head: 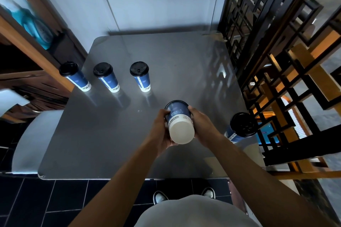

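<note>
The left hand and right hand grip the blue cup, seemingly upended.

Blue-and-white paper cup: blue wall, white band, white base. At ten o'clock, row of three blue paper cups, black lids, white bottom bands. At three o'clock, black-lidded blue cup. Grey glossy desk; black-tiled floor, pale grout.

A: Dim, cool light over the steel table, one pale glare patch at its far right.
B: Warm orange glows through the lattice screen right of the table. Edges bow hard!
A: Teal shape left of the table, pure smear. White base of the tipped cup above the table shines brightest.
</note>
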Available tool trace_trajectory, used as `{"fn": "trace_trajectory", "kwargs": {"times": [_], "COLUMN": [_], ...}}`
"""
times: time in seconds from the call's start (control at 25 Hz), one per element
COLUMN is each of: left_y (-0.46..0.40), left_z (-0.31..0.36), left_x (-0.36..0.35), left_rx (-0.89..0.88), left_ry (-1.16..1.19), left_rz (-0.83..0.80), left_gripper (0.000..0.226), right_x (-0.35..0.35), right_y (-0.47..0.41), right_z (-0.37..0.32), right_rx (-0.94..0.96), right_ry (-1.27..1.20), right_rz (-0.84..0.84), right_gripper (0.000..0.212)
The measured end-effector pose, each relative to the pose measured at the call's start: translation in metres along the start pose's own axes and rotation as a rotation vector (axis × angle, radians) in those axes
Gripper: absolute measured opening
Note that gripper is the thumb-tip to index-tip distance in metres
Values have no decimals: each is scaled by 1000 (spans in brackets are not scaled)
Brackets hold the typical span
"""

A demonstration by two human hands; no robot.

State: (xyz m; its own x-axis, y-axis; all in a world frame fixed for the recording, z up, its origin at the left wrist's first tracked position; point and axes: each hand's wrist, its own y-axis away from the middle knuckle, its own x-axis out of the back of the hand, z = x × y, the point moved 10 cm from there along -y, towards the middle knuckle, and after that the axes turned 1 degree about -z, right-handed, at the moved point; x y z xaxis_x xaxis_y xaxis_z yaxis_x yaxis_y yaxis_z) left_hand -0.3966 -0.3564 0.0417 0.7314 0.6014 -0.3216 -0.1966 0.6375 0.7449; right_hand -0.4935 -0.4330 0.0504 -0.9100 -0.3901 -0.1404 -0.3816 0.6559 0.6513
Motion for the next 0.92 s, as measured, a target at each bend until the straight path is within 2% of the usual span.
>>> {"fn": "trace_trajectory", "kwargs": {"times": [0.28, 0.4, 0.56, 0.64, 0.8, 0.92], "left_y": [-1, -1, 4, 6, -1, -3], "left_z": [-4, -3, 1, 2, -3, -9], "left_x": [6, 13, 10, 5, 2, -1], "left_rx": [7, -17, -24, -44, -6, 31], "left_ry": [-18, -199, -362, -307, -55, 75], "left_rz": [-21, 6, -7, -21, -77, -92], "left_gripper": [47, 51, 75, 75, 48, 47], "right_x": [-5, -1, 3, 4, 4, -2], "right_y": [-2, -5, -3, -3, -2, 2], "right_z": [-1, -3, -4, -4, -7, -10], "right_rx": [42, 78, 114, 110, 121, 134], "right_ry": [-50, 22, 111, 114, 92, 76], "right_rz": [-4, 18, 42, 65, 72, 43], "right_gripper": [41, 34, 29, 32, 40, 38]}}
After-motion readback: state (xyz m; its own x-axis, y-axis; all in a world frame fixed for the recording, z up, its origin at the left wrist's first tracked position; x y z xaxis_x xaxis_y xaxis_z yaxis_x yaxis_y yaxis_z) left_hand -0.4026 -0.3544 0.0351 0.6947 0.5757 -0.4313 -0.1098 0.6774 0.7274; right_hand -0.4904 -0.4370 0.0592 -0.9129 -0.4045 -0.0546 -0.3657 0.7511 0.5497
